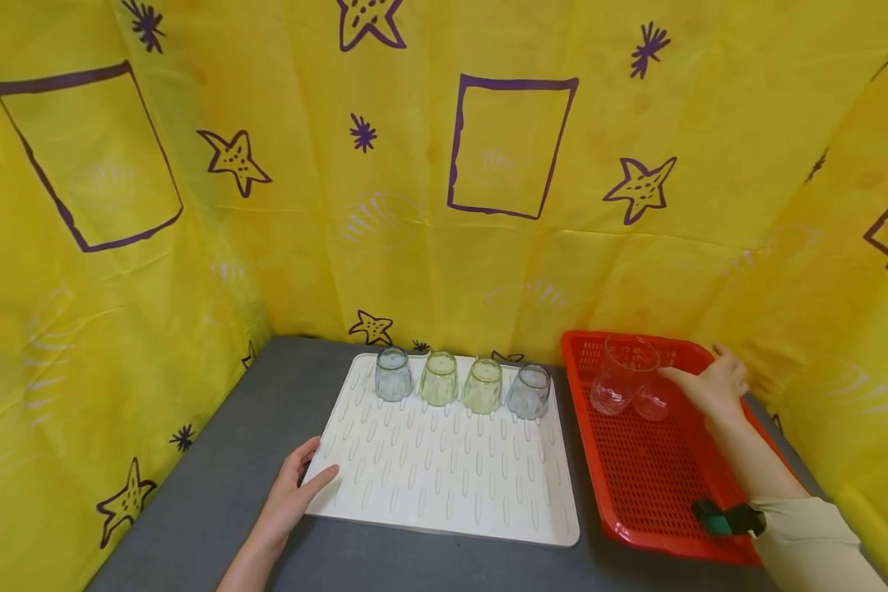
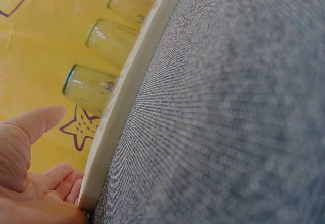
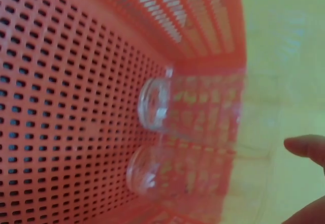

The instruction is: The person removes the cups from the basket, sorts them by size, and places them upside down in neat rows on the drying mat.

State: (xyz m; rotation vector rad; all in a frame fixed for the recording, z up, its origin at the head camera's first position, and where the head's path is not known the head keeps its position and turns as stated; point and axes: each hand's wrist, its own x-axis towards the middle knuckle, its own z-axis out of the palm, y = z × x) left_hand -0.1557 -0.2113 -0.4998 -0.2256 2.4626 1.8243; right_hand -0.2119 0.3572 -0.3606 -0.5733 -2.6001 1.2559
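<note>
My left hand (image 1: 289, 493) rests at the left edge of a white ribbed drying tray (image 1: 444, 493), thumb raised apart from its fingers. Along the tray's far side stand a blue-tinted glass (image 1: 394, 376), two green glasses (image 1: 439, 381) (image 1: 483, 388) and a greyish glass (image 1: 529, 393). My right hand (image 1: 714, 386) hovers over the red basket (image 1: 607, 510), thumb and fingers spread, holding nothing. Two clear glasses (image 3: 155, 107) (image 3: 144, 170) stand side by side in the basket's far part. In the right wrist view, the thumb is near their rims but apart from them.
A dark grey tabletop (image 1: 266, 411) lies under the tray and basket. Yellow cloth (image 1: 414, 271) with purple drawings hangs close behind and at both sides. The basket has raised, slotted walls. A dark wrist strap (image 1: 743, 520) sits by the right sleeve.
</note>
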